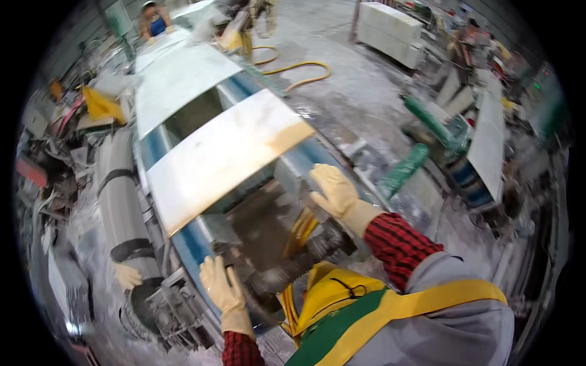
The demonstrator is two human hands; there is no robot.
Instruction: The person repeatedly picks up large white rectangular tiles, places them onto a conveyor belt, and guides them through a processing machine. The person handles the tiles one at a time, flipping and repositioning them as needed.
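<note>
Cream rubber gloves cover both my hands. My left hand [221,287] lies with its fingers stretched out at the near left side of a long frame, by its blue rail [190,241]. On the opposite side, my right hand [336,190] is spread open over or on the right rail; contact is hard to tell through the blur. Neither hand holds anything. Just beyond them, a white slab [213,155] with a brown-stained right end lies across the frame. Farther along lies a larger pale slab [183,85]. Between my arms, the frame opens onto a dark, dirty hollow [259,222].
A long ribbed grey roll [119,189] runs along the frame's left, with a loose cream glove [127,276] near its lower end. Green wrapped rolls [406,168] and a white panel [488,143] stand right. A yellow hose [308,72] crosses the floor. Another person [155,23] stands far left.
</note>
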